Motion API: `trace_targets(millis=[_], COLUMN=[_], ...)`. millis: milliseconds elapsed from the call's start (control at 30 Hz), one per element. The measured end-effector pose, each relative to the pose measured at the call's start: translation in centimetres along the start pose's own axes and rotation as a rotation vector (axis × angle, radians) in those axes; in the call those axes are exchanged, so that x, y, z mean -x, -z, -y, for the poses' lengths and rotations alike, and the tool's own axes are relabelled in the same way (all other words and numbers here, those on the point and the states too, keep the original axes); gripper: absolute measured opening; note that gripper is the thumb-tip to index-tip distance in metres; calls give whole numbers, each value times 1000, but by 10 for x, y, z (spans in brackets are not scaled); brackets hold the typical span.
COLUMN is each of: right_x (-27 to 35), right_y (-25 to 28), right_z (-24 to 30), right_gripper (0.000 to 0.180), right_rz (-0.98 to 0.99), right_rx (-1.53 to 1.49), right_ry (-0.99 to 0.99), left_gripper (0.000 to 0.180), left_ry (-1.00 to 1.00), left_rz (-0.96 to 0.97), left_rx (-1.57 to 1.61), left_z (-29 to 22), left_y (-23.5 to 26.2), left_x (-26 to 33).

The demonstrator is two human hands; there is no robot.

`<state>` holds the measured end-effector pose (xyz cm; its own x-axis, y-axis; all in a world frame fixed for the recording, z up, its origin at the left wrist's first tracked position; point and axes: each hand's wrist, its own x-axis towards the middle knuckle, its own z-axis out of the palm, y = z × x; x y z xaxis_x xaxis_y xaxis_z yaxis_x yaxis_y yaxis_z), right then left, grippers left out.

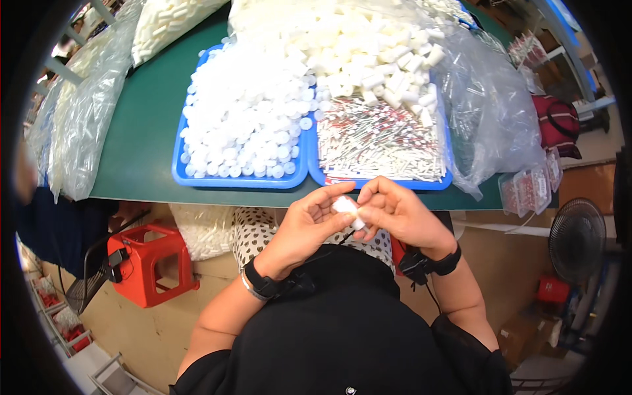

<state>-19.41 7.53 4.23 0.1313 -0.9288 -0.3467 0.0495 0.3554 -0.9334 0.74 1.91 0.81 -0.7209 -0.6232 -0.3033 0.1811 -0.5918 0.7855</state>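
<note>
My left hand [304,230] and my right hand [403,220] meet in front of the table's near edge. Between their fingertips is a small white cylinder [345,207], which both hands grip. It resembles the white foam-like cylinders [395,79] heaped at the back. The fingers partly cover it, and I cannot make out whether anything is fitted in it. Just beyond the hands, a blue tray [315,164] holds many thin white sticks with red parts [382,141]. Left of it, another blue tray [240,182] is filled with round translucent white caps [247,125].
Clear plastic bags [490,112] lie on the right of the green table [148,131], with another plastic bag [92,125] at its left. A red stool [150,266] stands left on the floor beside a person in dark clothing [56,230]. A black fan [577,238] is at right.
</note>
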Motion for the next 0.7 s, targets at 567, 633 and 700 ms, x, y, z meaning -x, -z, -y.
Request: trace_targets(millis=[567,633,700], right_x=[-67,-62,-58], right_y=[279,284,271], right_z=[-4,-7,-4], right_gripper=[54,55,53], right_rz=[-899,-859,-800], right_rx=[1413,1397,1407], right_ry=[286,270,194], left_gripper=[10,11,11], left_ry=[101,106,125], left_rz=[64,69,69], left_rx=[224,235,252], left_z=[6,5,7], left_y=[3,5,9], left_x=[-4,-4,-4])
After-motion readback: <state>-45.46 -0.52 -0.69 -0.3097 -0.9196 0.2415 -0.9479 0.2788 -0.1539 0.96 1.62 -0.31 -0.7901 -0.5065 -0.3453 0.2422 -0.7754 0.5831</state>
